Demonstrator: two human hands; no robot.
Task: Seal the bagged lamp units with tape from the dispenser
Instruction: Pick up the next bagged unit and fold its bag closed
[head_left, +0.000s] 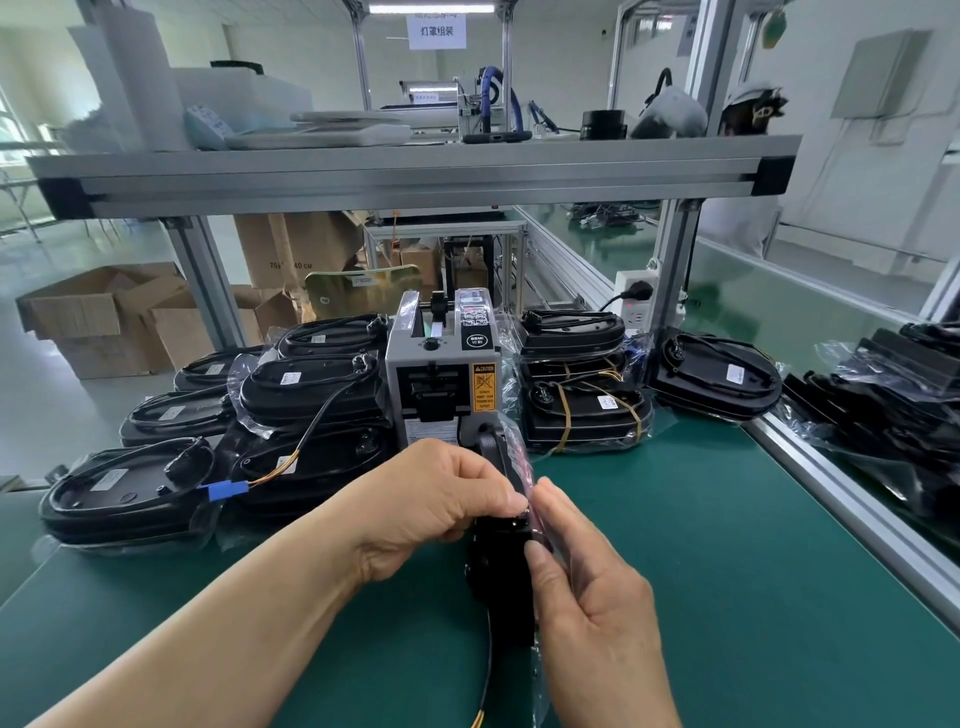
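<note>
Black lamp unit in clear plastic bag (501, 571), on edge over the green desk (727, 545), just before the grey box-shaped tape dispenser (444, 374). Bag fold pinched by curled fingers of left hand (431, 512) and right hand (592, 587). Open desk rightward to the aluminium edge rail (857, 512).

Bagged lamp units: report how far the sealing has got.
Done: bagged units sit stacked right of the tape dispenser; tape on them cannot be seen. In hand: left hand and right hand pinch the bag round the held unit. Left: stacks on the left, one showing a blue connector.
</note>
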